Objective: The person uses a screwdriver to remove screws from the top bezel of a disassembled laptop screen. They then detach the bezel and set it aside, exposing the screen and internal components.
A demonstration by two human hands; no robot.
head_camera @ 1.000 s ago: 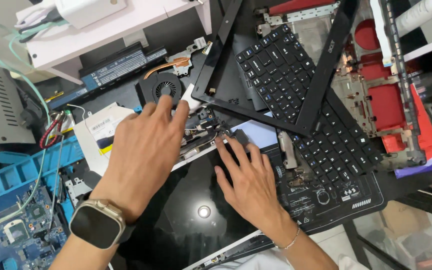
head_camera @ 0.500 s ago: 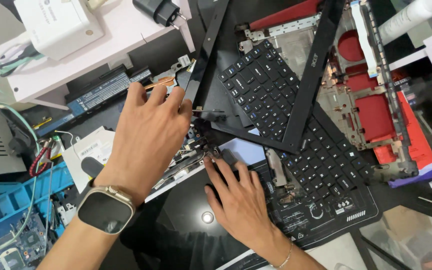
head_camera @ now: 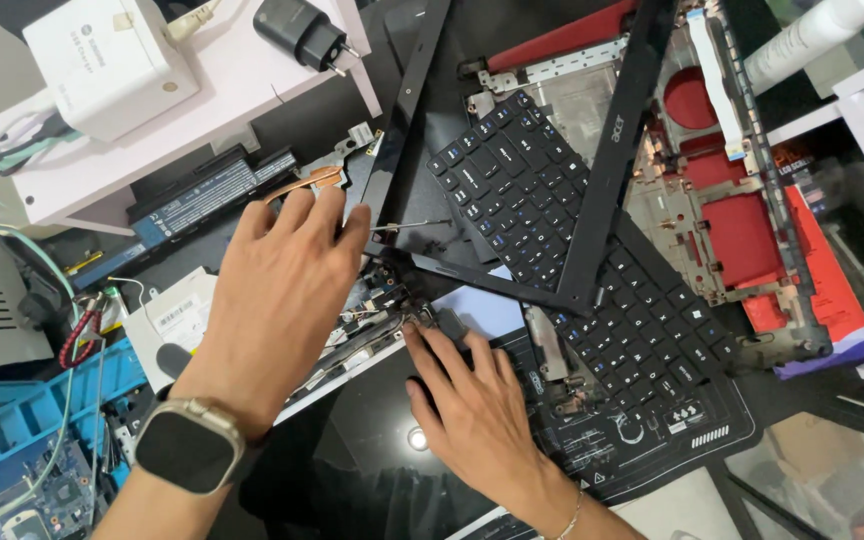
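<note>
Cluttered bench: left hand (head_camera: 277, 290), right hand (head_camera: 477, 405) flat on laptop panel (head_camera: 352, 460).

Your left hand (head_camera: 277, 290) wears a smartwatch (head_camera: 190, 447) at the wrist, its rounded square screen dark. Just left of that hand: a white rectangular label (head_camera: 174, 316) on a pale drive. Above its fingertips: a dark battery pack (head_camera: 207, 195) with a long pale label. Under your right hand (head_camera: 477, 415): a glossy black screen panel (head_camera: 352, 470), unlit.
</note>
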